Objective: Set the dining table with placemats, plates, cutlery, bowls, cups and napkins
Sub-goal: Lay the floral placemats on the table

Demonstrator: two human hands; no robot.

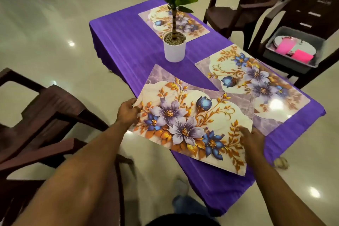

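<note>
Mat: glossy rectangular floral placemat (185, 121), skewed over near corner of purple-clothed table (128, 46), overlapping neighbouring floral placemat (256, 82).
Handling: judged light, thin, semi-stiff, slippery.
Grip: short edges pinched by left hand (126, 111) and right hand (252, 138); best held there.

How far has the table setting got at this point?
Early stage. Two floral placemats, the far one and the right one, already lie on the purple tablecloth. Both hands, left and right, hold a third placemat. Plates and pink napkins wait in the grey bin.

Floral placemat (185, 124) — tilted, overhanging table edge
</note>
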